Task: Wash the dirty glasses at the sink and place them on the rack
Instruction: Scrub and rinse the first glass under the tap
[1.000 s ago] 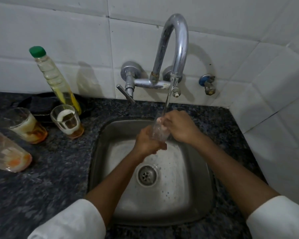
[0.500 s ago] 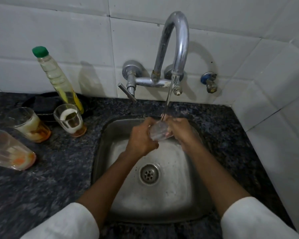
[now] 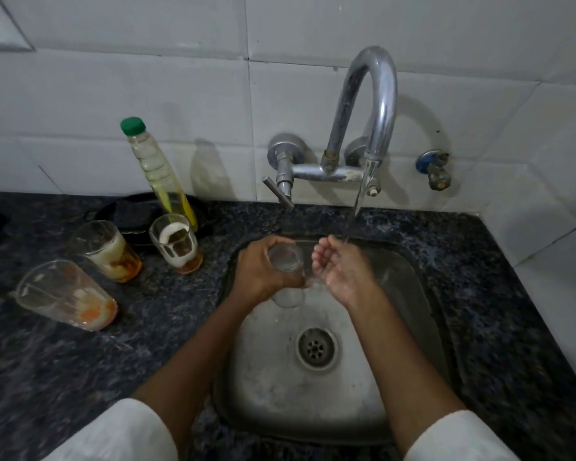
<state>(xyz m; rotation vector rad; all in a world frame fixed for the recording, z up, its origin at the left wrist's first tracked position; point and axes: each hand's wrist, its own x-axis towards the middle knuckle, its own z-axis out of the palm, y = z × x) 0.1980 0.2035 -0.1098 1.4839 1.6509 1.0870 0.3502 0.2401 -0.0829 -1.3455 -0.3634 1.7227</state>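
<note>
Three residue-streaked glasses wait; left hand grips clear glass, right hand cupped

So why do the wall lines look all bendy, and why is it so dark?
Head view: the wide lens bows the wall tiles toward the edges; dim light leaves the counter murky; the tap shows glare and throws a shadow on the wall; the sleeves are blurred.

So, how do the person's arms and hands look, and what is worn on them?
Both forearms are bare. White sleeves cover the upper arms. The left hand and the right hand wear no gloves; no ring, watch or bracelet shows.
</note>
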